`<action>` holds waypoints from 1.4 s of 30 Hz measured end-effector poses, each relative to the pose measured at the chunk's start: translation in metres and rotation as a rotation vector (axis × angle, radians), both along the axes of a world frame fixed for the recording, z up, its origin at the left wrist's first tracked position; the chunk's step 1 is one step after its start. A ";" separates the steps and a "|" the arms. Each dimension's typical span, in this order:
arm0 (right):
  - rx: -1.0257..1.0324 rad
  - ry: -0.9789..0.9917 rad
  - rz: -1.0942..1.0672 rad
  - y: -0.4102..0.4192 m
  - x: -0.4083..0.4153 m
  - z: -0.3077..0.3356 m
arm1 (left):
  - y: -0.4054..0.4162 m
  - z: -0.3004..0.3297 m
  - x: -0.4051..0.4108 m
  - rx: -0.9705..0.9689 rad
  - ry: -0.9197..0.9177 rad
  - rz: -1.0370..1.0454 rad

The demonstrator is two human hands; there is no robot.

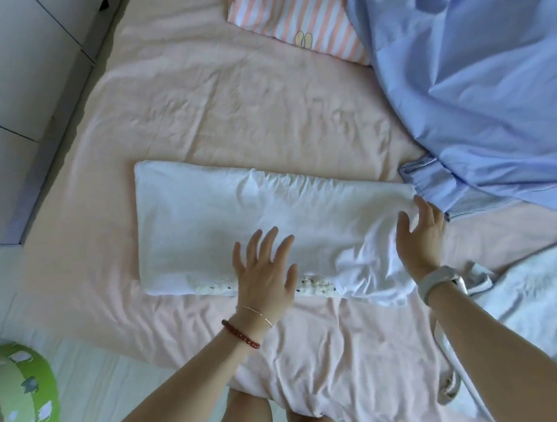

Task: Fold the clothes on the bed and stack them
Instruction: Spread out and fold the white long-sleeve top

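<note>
A white garment [203, 225] lies folded into a long strip across the pink bed sheet [231, 108]. A patterned edge peeks out along its near side. My left hand [264, 272] rests flat on the strip's near middle, fingers spread and straight. My right hand [420, 237] is at the strip's bunched right end, fingers extended, touching the cloth. A pale grey-white garment [528, 294] with a strap lies at the right, partly under my right forearm.
A blue quilt [476, 93] is heaped at the back right, its hem close to my right hand. A pink-striped pillow [297, 14] sits at the head. White cabinets [27, 61] stand left of the bed. A green stool [11, 386] is on the floor.
</note>
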State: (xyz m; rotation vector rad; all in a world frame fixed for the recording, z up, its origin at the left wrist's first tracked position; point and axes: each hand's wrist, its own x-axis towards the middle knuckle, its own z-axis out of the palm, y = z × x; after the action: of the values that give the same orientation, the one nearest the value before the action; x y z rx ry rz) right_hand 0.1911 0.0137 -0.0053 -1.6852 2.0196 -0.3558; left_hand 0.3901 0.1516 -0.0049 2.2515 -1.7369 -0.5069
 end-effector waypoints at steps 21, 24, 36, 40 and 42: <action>0.217 -0.351 -0.119 0.005 -0.063 -0.042 | 0.001 -0.034 -0.119 0.123 -0.175 -0.672; 0.284 -0.383 -0.143 0.054 -0.080 -0.037 | 0.002 -0.031 -0.123 0.106 -0.131 -0.651; 0.317 -0.545 -0.343 0.095 -0.096 -0.034 | -0.087 -0.036 -0.097 0.410 -0.113 -0.369; 0.337 -0.414 -0.352 0.104 -0.118 -0.032 | -0.099 -0.049 -0.104 0.521 -0.155 -0.344; 0.248 -0.428 -0.338 0.096 -0.114 -0.027 | -0.091 -0.053 -0.107 0.469 -0.202 -0.358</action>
State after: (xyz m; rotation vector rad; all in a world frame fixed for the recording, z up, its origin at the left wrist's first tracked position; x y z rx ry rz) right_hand 0.0771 0.1096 -0.0327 -1.0154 1.9201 -0.5071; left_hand 0.2826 0.0610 -0.0582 2.3554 -2.3509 -0.8649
